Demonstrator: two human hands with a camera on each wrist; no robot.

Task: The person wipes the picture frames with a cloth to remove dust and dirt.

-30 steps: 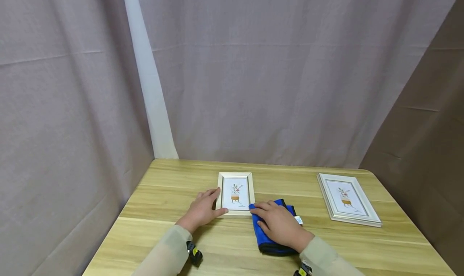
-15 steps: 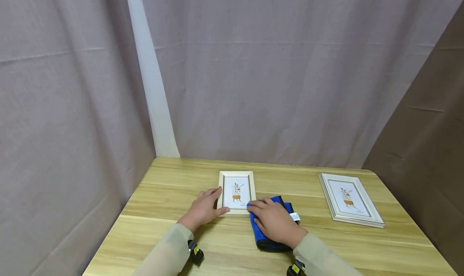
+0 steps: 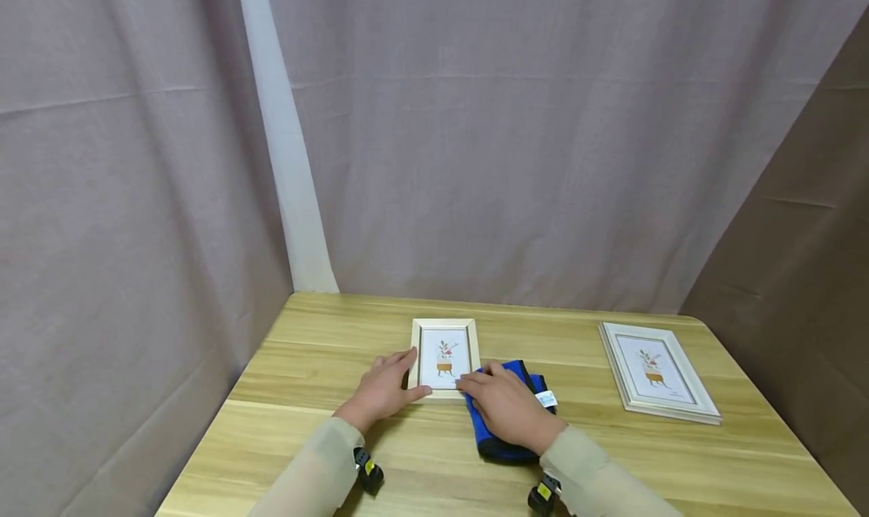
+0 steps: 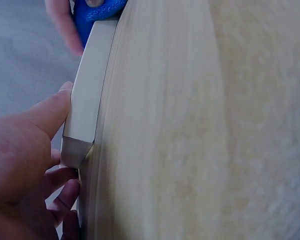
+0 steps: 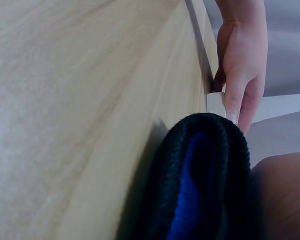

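Observation:
A cream picture frame (image 3: 445, 323) with a plant print lies face up on the table. My left hand (image 3: 383, 389) grips its near left corner, thumb (image 4: 57, 107) on the front edge and fingertips round the left side. My right hand (image 3: 511, 407) holds a folded blue cloth (image 3: 483, 434) with black edging, fingers over the top and a thumb tip at the near side in the left wrist view. Its fingertips and the cloth's left edge lie at the frame's lower right corner. In the right wrist view the cloth's black folded edge (image 5: 202, 122) hides most of the frame.
A second, thicker white picture frame (image 3: 621, 385) lies face up to the right. The wooden table (image 3: 326, 321) ends at the back against a grey-mauve curtain (image 3: 475, 162). A white tag (image 3: 546, 399) sticks out from the cloth.
My right hand has slid left and slightly forward with the cloth, onto the frame's lower right corner. My left hand keeps its hold. The head view has shifted slightly.

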